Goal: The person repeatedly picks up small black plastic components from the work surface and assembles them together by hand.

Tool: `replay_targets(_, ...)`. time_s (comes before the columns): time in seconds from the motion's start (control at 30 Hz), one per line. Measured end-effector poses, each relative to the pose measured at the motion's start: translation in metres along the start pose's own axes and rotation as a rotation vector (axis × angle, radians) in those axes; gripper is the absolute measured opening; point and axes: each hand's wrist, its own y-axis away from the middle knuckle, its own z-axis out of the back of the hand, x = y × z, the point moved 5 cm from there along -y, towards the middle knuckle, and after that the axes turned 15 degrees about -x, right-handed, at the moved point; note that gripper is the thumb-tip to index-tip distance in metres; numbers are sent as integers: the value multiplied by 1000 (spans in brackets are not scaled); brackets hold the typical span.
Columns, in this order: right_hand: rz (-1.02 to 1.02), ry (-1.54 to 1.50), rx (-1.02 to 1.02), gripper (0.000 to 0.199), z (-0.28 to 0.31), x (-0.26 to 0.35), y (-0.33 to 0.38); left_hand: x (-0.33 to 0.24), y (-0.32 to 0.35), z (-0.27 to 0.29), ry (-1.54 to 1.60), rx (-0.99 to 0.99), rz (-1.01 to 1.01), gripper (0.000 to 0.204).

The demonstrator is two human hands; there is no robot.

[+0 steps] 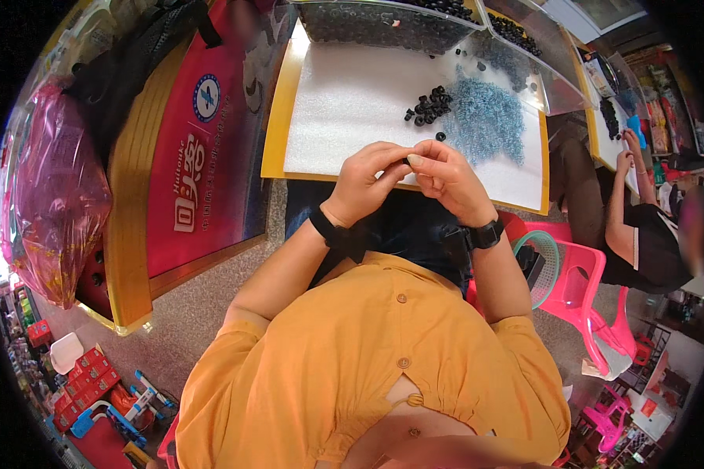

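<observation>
Head cam looking down – left hand (365, 181) and right hand (444, 178) meet fingertip to fingertip, both pinched on one small black ring part (404, 161) over the white foam sheet's (352, 102) near edge. Little black ring pile (429, 105) and blue-grey bead heap (486, 119) lie just beyond.

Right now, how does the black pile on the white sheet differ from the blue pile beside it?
The black pile is a small clump of chunky dark ring-like parts; the blue pile is far wider, made of much finer pale blue pieces. The black pile's parts can be told apart one by one; the blue pile's blur into a mass. The black pile lies to the left, the blue pile to the right. Both rest loose on the white sheet, beyond the hands.
</observation>
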Motion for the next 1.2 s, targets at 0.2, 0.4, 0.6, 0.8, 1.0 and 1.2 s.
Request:
replay_targets(0.2, 710, 635, -265, 19, 15, 27, -37, 15, -2, 6, 72, -64, 260, 24)
replay_targets(0.4, 1032, 1280, -405, 17, -4, 47, -48, 28, -2, 10, 100, -74, 371, 24)
replay_targets(0.6, 1123, 1237, -360, 14, -8, 50, -43, 29, -3, 10, 171, -100, 425, 23)
replay_targets(0.8, 342, 428, -120, 14, 3, 29, -10, 32, -2, 10, 230, -115, 480, 24)
replay_targets(1.0, 180, -70, -7, 23, 3, 7, 10, 19, -2, 8, 315, -67, 521, 25)
replay_targets(1.2, 60, -382, 168, 27, 1, -12, 11, 7, -1, 8, 359, -44, 514, 26)
